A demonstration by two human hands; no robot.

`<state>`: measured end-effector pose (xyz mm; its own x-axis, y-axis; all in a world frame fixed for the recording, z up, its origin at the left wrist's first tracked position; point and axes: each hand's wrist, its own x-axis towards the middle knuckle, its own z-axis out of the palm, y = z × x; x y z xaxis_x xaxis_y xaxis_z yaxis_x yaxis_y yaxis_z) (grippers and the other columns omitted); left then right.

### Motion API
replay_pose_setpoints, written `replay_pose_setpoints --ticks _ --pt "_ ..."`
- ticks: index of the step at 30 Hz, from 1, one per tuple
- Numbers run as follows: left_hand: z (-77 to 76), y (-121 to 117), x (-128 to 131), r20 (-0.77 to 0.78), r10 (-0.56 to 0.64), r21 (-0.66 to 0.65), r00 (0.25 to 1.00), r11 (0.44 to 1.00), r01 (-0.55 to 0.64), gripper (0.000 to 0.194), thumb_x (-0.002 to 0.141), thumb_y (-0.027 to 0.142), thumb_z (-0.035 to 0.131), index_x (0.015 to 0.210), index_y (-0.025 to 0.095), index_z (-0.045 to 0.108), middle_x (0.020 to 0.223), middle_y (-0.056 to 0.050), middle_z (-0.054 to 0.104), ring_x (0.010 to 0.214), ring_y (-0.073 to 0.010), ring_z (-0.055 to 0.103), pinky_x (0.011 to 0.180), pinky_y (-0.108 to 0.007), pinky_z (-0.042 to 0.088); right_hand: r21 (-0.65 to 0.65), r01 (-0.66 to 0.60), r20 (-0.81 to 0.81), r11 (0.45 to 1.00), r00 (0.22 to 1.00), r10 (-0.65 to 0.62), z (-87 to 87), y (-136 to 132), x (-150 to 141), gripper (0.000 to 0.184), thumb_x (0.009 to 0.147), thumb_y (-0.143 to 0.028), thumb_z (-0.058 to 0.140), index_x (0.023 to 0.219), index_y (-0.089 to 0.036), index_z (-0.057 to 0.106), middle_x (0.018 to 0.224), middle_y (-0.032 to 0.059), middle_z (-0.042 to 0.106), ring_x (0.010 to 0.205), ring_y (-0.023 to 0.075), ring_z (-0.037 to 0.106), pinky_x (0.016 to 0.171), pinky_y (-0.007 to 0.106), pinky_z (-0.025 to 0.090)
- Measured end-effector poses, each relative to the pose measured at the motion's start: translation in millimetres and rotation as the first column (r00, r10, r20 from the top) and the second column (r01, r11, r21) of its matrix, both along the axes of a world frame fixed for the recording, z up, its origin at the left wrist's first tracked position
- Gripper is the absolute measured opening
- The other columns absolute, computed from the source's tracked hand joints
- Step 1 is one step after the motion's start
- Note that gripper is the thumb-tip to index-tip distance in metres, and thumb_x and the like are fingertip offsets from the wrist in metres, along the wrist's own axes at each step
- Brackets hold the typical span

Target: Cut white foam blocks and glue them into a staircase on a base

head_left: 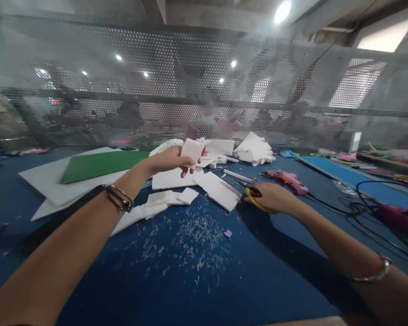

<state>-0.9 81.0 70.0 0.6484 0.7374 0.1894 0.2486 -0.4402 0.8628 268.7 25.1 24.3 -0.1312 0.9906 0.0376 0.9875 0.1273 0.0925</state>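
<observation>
My left hand is closed round a small white foam piece, raised above the pile in the middle of the table. In my right hand is a pair of scissors with yellow and black handles, low over the table. The blades point up and to the left, near the right corner of a white foam strip. Several small white foam pieces lie below my left hand. A larger white foam sheet rests just behind them.
White shavings litter the blue table. To the left, a green sheet overlaps white sheets. On the right lie a pink glue gun, black cables and a blue board. A perforated metal screen stands behind.
</observation>
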Motion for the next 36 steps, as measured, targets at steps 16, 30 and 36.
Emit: replay_pose_setpoints --ticks 16,30,36 --pt "-22.6 -35.8 -9.0 0.244 0.423 -0.431 0.873 0.853 -0.293 0.041 0.085 0.041 0.028 0.073 0.011 0.054 0.052 -0.003 0.056 0.038 -0.0098 0.047 0.041 -0.020 0.038 0.046 -0.499 -0.150 0.866 0.853 0.500 -3.8 19.2 -119.9 0.052 0.074 -0.045 0.054 0.112 -0.010 0.049 0.104 0.0177 0.060 0.095 0.0268 0.056 0.077 0.035 0.043" --pt "-71.3 -69.1 -0.6 0.271 0.513 -0.668 0.814 0.709 -0.225 0.047 0.089 0.044 0.022 0.073 0.012 0.054 0.053 -0.003 0.055 0.041 -0.0109 0.047 0.044 -0.023 0.039 0.398 -0.621 -0.386 0.676 0.555 0.737 -0.2 16.9 -91.8 0.039 0.066 -0.029 0.066 0.094 -0.018 0.041 0.099 0.0085 0.051 0.095 0.0182 0.048 0.083 0.035 0.042" --pt "-86.4 -74.3 -2.0 0.291 0.352 -0.586 0.890 0.800 -0.125 0.048 0.068 0.062 0.048 0.069 0.015 0.053 0.052 -0.002 0.053 0.045 -0.0132 0.049 0.048 -0.026 0.042 0.404 -0.744 -0.324 0.532 0.427 0.844 -4.4 1.8 -101.4 0.026 0.070 -0.021 0.062 0.089 -0.019 0.045 0.103 0.0079 0.050 0.101 0.0191 0.043 0.086 0.038 0.040"
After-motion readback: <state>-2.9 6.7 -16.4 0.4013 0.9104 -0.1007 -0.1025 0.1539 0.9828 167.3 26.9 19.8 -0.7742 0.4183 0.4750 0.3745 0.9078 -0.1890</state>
